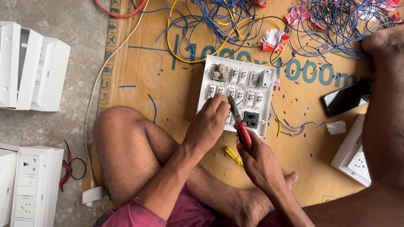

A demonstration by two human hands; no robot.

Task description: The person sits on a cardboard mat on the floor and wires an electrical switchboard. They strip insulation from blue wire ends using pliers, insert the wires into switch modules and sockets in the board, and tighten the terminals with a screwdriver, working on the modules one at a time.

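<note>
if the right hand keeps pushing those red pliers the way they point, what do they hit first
Probably the left hand's fingers, which sit right at the plier tips over the white switch panel. The right hand aims the red-handled pliers up-left; depth is unclear.

Seen from above, the left hand (210, 120) rests on a white switch panel (237, 94) lying face down on cardboard (176, 90), while the right hand (261, 162) grips red-handled pliers (239, 124) whose tips meet the panel beside blue wires (219, 17).
</note>
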